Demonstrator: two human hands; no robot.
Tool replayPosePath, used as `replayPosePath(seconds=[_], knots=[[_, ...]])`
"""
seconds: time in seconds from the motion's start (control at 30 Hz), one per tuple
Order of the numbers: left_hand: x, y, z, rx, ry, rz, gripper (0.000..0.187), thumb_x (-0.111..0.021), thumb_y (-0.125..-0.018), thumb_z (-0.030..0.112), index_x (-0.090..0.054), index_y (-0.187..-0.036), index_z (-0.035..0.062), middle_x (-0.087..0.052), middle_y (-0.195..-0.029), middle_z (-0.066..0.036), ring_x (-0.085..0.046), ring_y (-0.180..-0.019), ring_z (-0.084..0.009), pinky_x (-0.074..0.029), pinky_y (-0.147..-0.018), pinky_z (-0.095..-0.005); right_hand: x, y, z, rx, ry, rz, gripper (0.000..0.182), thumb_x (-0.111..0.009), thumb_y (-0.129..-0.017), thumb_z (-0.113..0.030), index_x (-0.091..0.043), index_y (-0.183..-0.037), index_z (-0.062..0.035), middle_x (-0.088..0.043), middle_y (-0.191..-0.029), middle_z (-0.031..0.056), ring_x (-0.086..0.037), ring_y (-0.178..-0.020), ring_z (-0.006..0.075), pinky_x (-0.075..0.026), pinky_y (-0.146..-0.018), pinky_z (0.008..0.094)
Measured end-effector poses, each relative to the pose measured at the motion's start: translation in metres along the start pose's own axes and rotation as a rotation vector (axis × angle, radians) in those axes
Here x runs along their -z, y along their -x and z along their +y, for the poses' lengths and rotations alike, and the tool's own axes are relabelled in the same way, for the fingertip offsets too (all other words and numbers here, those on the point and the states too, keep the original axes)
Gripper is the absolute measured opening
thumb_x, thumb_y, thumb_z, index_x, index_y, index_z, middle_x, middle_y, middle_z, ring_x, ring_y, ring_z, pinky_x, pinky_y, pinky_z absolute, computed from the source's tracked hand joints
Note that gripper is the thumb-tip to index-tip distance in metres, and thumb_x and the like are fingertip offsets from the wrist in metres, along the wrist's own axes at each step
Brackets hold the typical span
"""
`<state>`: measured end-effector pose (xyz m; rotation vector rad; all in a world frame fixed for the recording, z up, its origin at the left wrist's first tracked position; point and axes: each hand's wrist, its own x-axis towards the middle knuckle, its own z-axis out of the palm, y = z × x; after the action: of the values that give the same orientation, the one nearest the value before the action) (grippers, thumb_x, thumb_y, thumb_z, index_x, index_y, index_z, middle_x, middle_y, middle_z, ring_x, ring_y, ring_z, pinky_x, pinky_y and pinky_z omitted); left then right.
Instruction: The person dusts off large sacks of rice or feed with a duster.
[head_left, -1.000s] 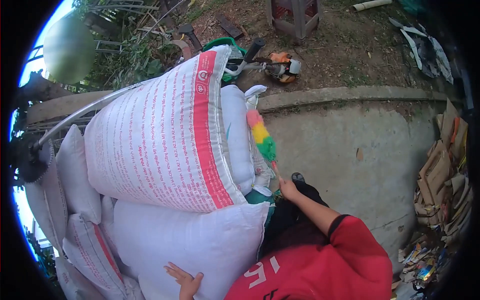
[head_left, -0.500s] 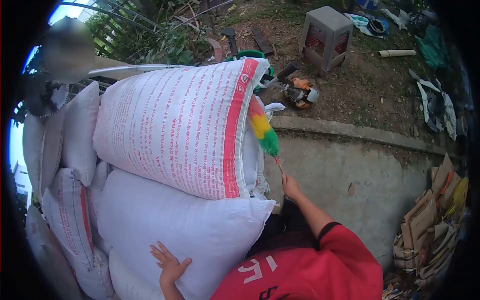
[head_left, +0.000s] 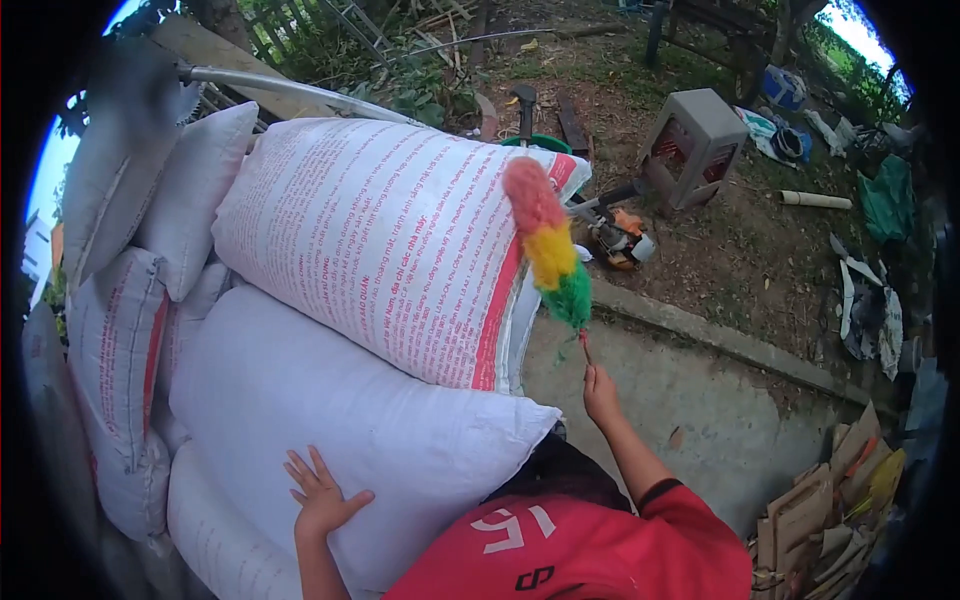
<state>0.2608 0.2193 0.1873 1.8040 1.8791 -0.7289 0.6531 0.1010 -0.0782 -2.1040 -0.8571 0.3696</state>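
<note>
Jutting from the right hand (head_left: 601, 396) is a duster (head_left: 549, 255).

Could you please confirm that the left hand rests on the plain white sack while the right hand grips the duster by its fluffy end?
Not by its fluffy end: the head view shows the right hand gripping the duster by its handle. The left hand does rest on the plain white sack.

You hold a fluffy duster (head_left: 562, 270), banded red, yellow and green, its red tip pointing away from you. Whether it contacts the printed sack (head_left: 370, 250) cannot be confirmed. That sack lies bulging, red-lettered, with a red band near one end. Your plain white sack (head_left: 400, 430) lies adjoining, full, lightly creased.
</note>
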Motion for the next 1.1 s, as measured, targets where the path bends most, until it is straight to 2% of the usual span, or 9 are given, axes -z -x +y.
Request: replayPosePath(seconds=[0.13,0.23,0.33,0.43,0.6,0.8,0.97,1.07,1.1], knots=[[-0.002,0.002,-0.001,-0.017,-0.001,0.027,0.122,-0.07,-0.06,0.048,0.019,-0.13,0.0031,0.028,-0.131,-0.026,0.021,-0.123,-0.0441,-0.006,-0.095,-0.0613,0.018,-0.071,-0.035,-0.332,-0.231,-0.09,0.034,-0.037,-0.09,-0.029,-0.049,-0.074,-0.0011,-0.048,-0.055,0.0098,-0.049,-0.049,0.0202,-0.037,-0.047,0.035],[-0.002,0.002,-0.002,-0.022,0.006,0.041,0.122,-0.07,-0.06,0.048,0.019,-0.131,0.0033,0.028,-0.132,-0.026,0.021,-0.123,-0.0438,-0.006,-0.095,-0.0615,0.059,-0.077,-0.101,-0.323,-0.377,-0.067,0.036,-0.036,-0.089,-0.03,-0.051,-0.079,0.0004,-0.055,-0.067,0.019,-0.054,-0.067,0.0363,-0.041,-0.062,0.0401],[-0.002,0.004,-0.001,-0.022,0.024,0.049,0.122,-0.07,-0.06,0.048,0.018,-0.131,0.0036,0.027,-0.132,-0.026,0.022,-0.123,-0.043,-0.005,-0.095,-0.0616,0.058,-0.074,-0.108,0.015,-0.239,0.004,0.039,-0.035,-0.089,-0.031,-0.051,-0.073,0.0009,-0.054,-0.067,0.0184,-0.053,-0.065,0.0351,-0.041,-0.062,0.0399],[-0.003,0.004,-0.005,-0.047,0.054,0.069,0.122,-0.069,-0.059,0.052,0.015,-0.132,0.0027,0.026,-0.132,-0.027,0.022,-0.123,-0.0438,-0.004,-0.094,-0.0627,0.04,-0.082,-0.059,0.105,0.047,-0.074,0.037,-0.036,-0.089,-0.032,-0.05,-0.074,-0.0007,-0.049,-0.06,0.0097,-0.048,-0.056,0.0182,-0.037,-0.052,0.0334],[-0.006,0.004,-0.011,-0.084,0.082,0.113,0.123,-0.068,-0.057,0.056,0.012,-0.133,0.0023,0.024,-0.132,-0.029,0.023,-0.122,-0.0445,-0.003,-0.093,-0.0639,0.036,-0.09,-0.05,-0.259,-0.137,0.042,0.04,-0.036,-0.089,-0.031,-0.049,-0.069,0.0003,-0.052,-0.064,0.0146,-0.05,-0.059,0.0285,-0.038,-0.056,0.0378],[-0.009,0.002,-0.014,-0.089,0.114,0.129,0.122,-0.065,-0.056,0.061,0.011,-0.134,0.0054,0.024,-0.132,-0.028,0.024,-0.122,-0.0441,0.001,-0.092,-0.0642,0.077,-0.075,-0.125,0.287,0.476,-0.125,0.024,-0.038,-0.088,-0.026,-0.045,-0.082,-0.0039,-0.057,-0.077,0.0197,-0.052,-0.073,0.0397,-0.039,-0.06,0.0471],[-0.012,0.003,-0.017,-0.117,0.092,0.162,0.123,-0.063,-0.055,0.065,0.01,-0.135,0.0079,0.023,-0.133,-0.027,0.024,-0.122,-0.0438,0.002,-0.092,-0.0648,0.069,-0.135,-0.08,-0.062,0.071,-0.015,0.032,-0.041,-0.088,-0.029,-0.048,-0.08,0.0014,-0.049,-0.06,0.0122,-0.049,-0.055,0.0256,-0.038,-0.054,0.0367],[-0.012,0.003,-0.018,-0.118,0.099,0.173,0.122,-0.062,-0.054,0.067,0.009,-0.135,0.0088,0.023,-0.133,-0.027,0.024,-0.122,-0.0436,0.002,-0.092,-0.0652,0.066,-0.089,-0.128,0.143,-0.13,-0.047,0.028,-0.041,-0.088,-0.026,-0.048,-0.08,-0.0001,-0.048,-0.06,0.0122,-0.048,-0.055,0.0228,-0.037,-0.053,0.0366],[-0.013,0.002,-0.019,-0.102,0.117,0.173,0.122,-0.062,-0.054,0.067,0.009,-0.135,0.0088,0.023,-0.133,-0.027,0.024,-0.122,-0.0436,0.002,-0.092,-0.0652,0.074,-0.072,-0.149,0.305,-0.034,-0.126,0.025,-0.041,-0.088,-0.023,-0.047,-0.079,-0.0002,-0.052,-0.062,0.0166,-0.051,-0.062,0.0348,-0.037,-0.057,0.0437]])
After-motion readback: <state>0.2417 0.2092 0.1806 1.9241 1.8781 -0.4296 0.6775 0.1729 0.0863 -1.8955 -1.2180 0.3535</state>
